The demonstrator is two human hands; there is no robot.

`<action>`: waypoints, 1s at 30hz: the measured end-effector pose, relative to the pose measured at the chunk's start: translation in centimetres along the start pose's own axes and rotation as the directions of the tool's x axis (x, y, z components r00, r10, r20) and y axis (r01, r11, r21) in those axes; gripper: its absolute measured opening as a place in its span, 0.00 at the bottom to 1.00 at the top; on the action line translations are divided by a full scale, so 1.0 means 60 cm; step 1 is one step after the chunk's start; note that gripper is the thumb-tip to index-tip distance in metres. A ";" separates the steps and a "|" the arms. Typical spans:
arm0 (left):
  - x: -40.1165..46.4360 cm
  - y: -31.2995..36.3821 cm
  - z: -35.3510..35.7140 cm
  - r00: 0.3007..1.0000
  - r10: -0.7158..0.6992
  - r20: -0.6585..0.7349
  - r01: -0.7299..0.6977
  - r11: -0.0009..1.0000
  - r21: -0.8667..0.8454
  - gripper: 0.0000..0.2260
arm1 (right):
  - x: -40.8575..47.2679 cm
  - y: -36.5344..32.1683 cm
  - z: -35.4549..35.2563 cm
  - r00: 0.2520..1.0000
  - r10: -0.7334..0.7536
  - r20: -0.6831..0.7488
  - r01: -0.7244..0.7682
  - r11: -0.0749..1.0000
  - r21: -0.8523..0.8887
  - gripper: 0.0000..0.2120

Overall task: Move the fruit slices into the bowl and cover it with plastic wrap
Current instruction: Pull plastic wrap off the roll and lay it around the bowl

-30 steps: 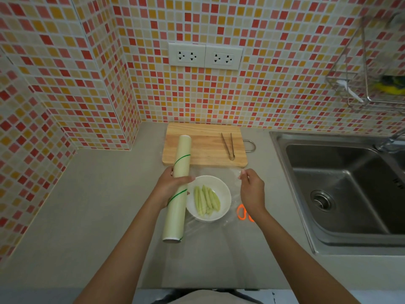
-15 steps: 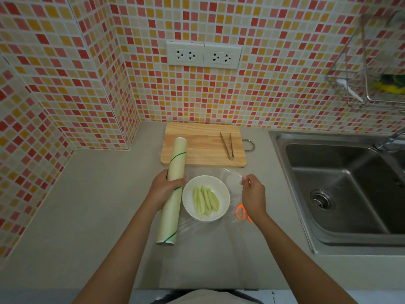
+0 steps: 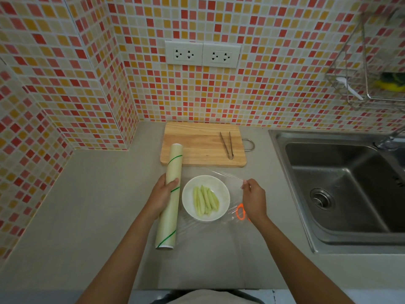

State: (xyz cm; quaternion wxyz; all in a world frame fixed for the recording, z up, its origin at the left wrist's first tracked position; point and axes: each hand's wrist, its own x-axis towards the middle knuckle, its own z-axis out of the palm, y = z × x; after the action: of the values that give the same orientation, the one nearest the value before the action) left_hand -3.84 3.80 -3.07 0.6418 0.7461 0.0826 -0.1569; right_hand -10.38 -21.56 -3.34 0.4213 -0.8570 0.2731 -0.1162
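Hands work on either side of a white bowl [image 3: 206, 198] on a grey counter [image 3: 87, 205]. The left hand [image 3: 162, 195] is closed around the middle of a long roll of plastic wrap [image 3: 170, 197], fingers curled over the top and thumb across the near side, holding it just to the left of the bowl with its far end lying over the front left corner of a wooden cutting board [image 3: 202, 143]. The right hand [image 3: 254, 199] is on the opposite side, fingertips pinched on the free edge of the clear film [image 3: 228, 178], the remaining fingers loosely curled. The film appears drawn from the roll across the bowl; whether it touches the rim cannot be told. This spread looks deliberate: roll anchored on one side, loose edge pulled to the other, so the sheet spans the bowl before being cut or pressed down.

Both forearms reach forward from the bottom of the view, slightly converging, wrists low near the counter.

Inside the bowl lie the pale green fruit slices [image 3: 205, 200], side by side, so the moving step looks done. Part of an orange handle, likely scissors [image 3: 240, 212], shows under the right wrist. Metal tongs [image 3: 226, 144] rest on the board. A steel sink [image 3: 341, 189] sits to the right, below a mosaic-tiled wall [image 3: 263, 95].
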 end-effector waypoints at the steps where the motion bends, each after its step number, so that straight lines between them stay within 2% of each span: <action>1: 0.000 -0.003 0.000 1.000 0.002 -0.003 -0.002 1.000 -0.004 0.16 | 0.000 0.001 0.001 1.000 0.008 0.000 -0.008 1.000 -0.007 0.14; 18: 0.003 -0.011 -0.001 0.999 -0.020 -0.029 0.020 1.000 0.012 0.17 | 0.004 0.008 0.013 0.998 0.054 0.016 -0.052 0.995 -0.084 0.17; 30: 0.003 -0.016 0.006 0.999 -0.023 -0.034 0.024 0.999 0.039 0.18 | 0.002 0.021 0.033 0.998 0.062 0.029 -0.048 0.937 -0.345 0.15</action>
State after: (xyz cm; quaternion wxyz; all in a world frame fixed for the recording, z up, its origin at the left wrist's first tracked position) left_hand -4.03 3.61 -4.04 0.6235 0.7602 0.0991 -0.1535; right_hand -9.89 -20.93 -5.55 0.2732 -0.9116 0.3047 -0.0380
